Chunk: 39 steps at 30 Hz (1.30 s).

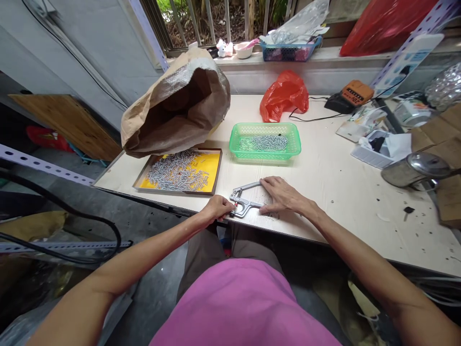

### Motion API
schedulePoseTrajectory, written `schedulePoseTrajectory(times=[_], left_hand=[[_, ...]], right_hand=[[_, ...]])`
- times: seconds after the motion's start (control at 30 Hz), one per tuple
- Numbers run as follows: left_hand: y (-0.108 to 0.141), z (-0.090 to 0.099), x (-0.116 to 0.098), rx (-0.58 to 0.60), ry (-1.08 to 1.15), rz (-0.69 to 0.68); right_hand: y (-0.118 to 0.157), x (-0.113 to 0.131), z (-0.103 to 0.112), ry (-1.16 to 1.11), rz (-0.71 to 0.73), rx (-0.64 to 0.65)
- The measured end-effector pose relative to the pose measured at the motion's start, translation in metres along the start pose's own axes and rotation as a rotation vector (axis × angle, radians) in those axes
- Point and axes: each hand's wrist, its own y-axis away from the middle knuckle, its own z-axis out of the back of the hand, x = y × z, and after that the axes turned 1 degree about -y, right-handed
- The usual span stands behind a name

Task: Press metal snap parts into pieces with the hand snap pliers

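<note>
Near the front edge of the table lies a grey metal hand tool [245,204] with two long handles spread apart, its jaw end pointing left. My left hand [217,208] is closed at the jaw end, fingers pinched on something too small to make out, beside a small red part. My right hand [280,194] rests around the handle ends, thumb on the lower handle and fingers at the upper one. Behind my left hand, a yellow-bottomed tray [213,179] holds a heap of small metal pieces. A green plastic basket [265,154] holds more of them.
A large open paper bag [176,105] leans over the tray's back. A red plastic bag [284,96] lies behind the basket. To the right are a battery charger [349,97], a white container [372,153] and a metal pot [414,170].
</note>
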Motion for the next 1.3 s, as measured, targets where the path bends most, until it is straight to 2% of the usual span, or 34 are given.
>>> schedulePoseTrajectory(times=[0.17,0.43,0.6,0.67,0.73,0.83,0.9,0.97,1.03,1.1,1.2,1.3], left_hand=[[0.000,-0.003,-0.001,-0.029,0.013,0.048],[-0.001,-0.006,0.002,-0.044,0.015,0.048],[-0.001,-0.005,0.002,-0.047,-0.006,0.058],[0.003,-0.005,0.004,-0.061,-0.091,0.033],[0.009,-0.007,0.004,-0.174,-0.278,-0.084],[0.013,-0.018,-0.004,-0.373,-0.614,-0.429],[0.008,-0.026,-0.013,-0.366,-0.757,-0.666],[-0.005,-0.032,-0.023,-0.275,-0.834,-0.822],[-0.019,-0.034,-0.032,-0.174,-0.885,-0.892],[-0.030,-0.032,-0.039,-0.104,-0.936,-0.895],[-0.035,-0.027,-0.045,-0.071,-1.000,-0.892],[-0.032,-0.027,-0.046,-0.048,-0.999,-0.904]], right_hand=[[0.002,-0.001,-0.003,0.015,0.007,-0.003],[0.000,0.004,0.000,0.022,-0.003,-0.014],[0.002,0.012,0.002,0.029,-0.058,0.001],[0.004,0.018,0.003,0.024,-0.094,0.013],[0.005,0.024,0.003,0.012,-0.134,0.028],[0.006,0.030,0.003,0.007,-0.174,0.048],[0.006,0.032,0.002,0.015,-0.180,0.052],[0.007,0.031,0.002,0.006,-0.176,0.057],[0.008,0.029,0.004,-0.009,-0.191,0.077],[0.011,0.028,0.007,-0.003,-0.239,0.097],[0.014,0.030,0.011,0.059,-0.271,0.112],[0.016,0.034,0.010,0.128,-0.218,0.115]])
